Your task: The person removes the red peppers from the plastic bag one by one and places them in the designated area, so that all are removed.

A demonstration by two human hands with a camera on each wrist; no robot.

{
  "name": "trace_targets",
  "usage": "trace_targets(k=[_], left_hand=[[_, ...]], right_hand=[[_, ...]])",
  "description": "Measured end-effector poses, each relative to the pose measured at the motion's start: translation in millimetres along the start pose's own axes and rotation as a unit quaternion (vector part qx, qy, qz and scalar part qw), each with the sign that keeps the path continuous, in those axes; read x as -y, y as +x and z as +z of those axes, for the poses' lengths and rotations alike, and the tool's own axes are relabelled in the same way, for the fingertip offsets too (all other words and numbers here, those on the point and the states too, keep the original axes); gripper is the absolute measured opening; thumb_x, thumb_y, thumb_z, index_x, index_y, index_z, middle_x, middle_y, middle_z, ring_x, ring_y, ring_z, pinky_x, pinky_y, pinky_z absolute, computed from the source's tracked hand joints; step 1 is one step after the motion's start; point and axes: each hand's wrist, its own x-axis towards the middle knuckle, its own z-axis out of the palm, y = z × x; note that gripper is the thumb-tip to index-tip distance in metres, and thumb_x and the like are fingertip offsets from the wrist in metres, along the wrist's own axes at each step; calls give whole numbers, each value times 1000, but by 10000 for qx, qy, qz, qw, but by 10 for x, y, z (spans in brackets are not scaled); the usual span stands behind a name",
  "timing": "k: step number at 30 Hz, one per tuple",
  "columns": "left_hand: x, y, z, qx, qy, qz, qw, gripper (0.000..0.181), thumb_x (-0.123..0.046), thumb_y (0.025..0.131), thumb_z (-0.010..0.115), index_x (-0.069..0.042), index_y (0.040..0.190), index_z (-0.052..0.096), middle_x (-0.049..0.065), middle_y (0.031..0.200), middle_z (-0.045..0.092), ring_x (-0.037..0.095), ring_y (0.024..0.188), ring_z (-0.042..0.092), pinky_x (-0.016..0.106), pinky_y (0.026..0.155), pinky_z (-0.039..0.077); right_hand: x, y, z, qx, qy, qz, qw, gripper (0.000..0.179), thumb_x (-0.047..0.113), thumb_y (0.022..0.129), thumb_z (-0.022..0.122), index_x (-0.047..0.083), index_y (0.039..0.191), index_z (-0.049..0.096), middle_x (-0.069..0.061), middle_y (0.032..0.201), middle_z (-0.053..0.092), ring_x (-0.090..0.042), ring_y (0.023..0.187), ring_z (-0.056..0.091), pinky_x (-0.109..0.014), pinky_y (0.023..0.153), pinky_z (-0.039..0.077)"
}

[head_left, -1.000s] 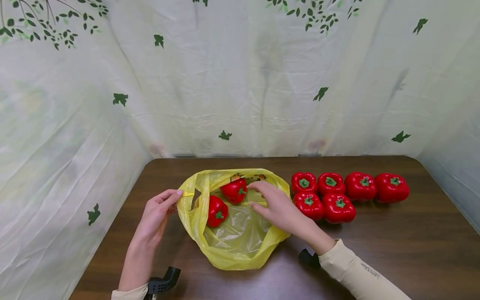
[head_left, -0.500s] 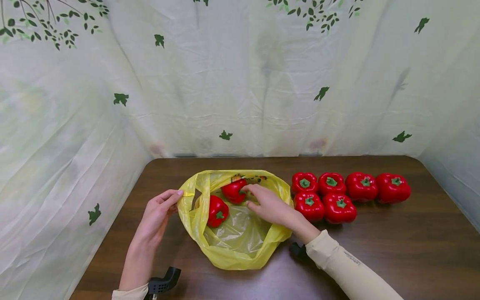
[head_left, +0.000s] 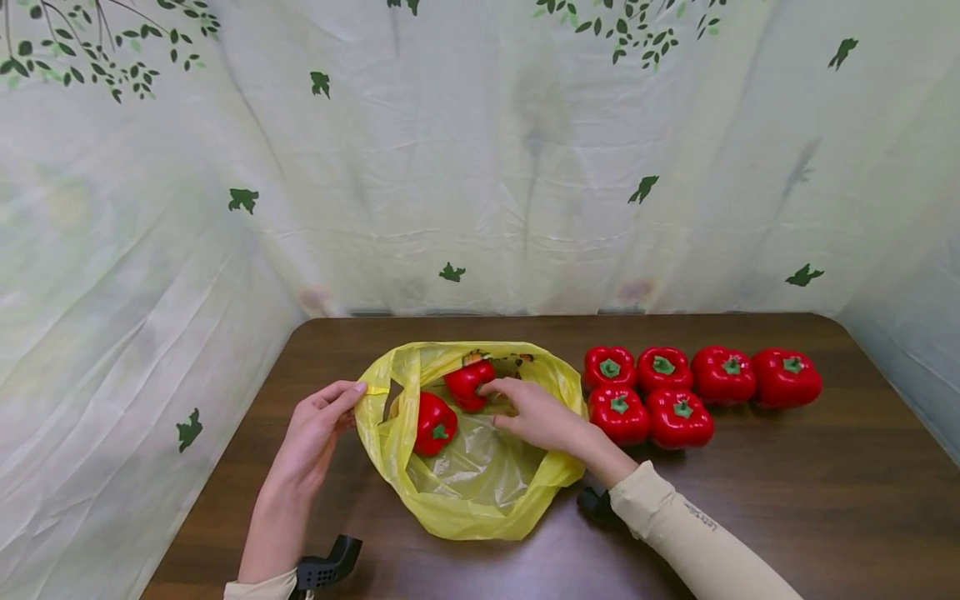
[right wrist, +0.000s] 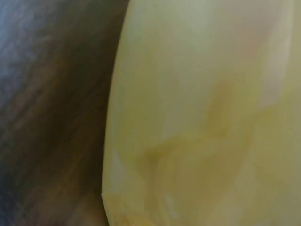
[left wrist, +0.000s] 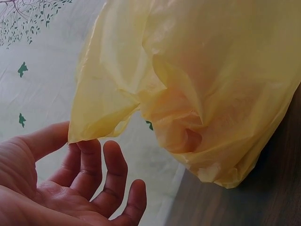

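A yellow plastic bag (head_left: 468, 518) sits on the table with its mouth spread wide. My left hand (head_left: 318, 423) pinches the bag's left edge between thumb and index finger; the left wrist view shows the other fingers (left wrist: 113, 167) loose beneath. Inside the bag lie two red bell peppers: a lower one (head_left: 432, 423) with its green stem showing, and an upper one (head_left: 462, 385). My right hand (head_left: 536, 414) reaches over the right rim, its fingertips touching the upper pepper and its thumb apart from it. Only blurred bag plastic (right wrist: 188, 117) fills the right wrist view, where that hand is hidden.
Several red bell peppers (head_left: 678, 418) stand in two rows right of the bag, close to its rim. The brown wooden table (head_left: 787, 492) reaches back to a pale curtain (head_left: 525, 208) with leaf prints. A dark wrist device (head_left: 330, 562) sits by the left sleeve.
My right hand has moved slightly left inside the bag, up to the upper pepper, which has turned so its stem no longer shows. My left hand keeps its hold on the bag's edge.
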Motion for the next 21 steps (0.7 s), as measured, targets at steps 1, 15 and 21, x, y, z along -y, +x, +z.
trace_targets(k=[1,15,21], left_hand=[[0,-1,0,5,-3,2,10000,17,-28,96,66,-13,93,71,-2,88,65,14,78,57,30,80,46],[-9,2,5,16,62,41,10000,18,-28,96,66,-11,94,71,-1,87,64,15,78,56,29,79,46],[3,4,-6,14,78,16,10000,18,-28,97,65,-11,95,70,-1,88,64,15,80,56,29,79,46]], right_hand=[[-1,-4,1,2,-18,-11,10000,40,13,92,69,9,131,58,-5,128,61,-26,118,55,-43,100,42],[46,-174,-69,200,-34,-119,9997,36,12,91,70,9,126,62,-3,122,63,-24,115,56,-42,98,44],[60,-256,-90,298,-121,-216,9993,34,11,90,70,9,123,63,-2,119,64,-25,110,59,-41,95,46]])
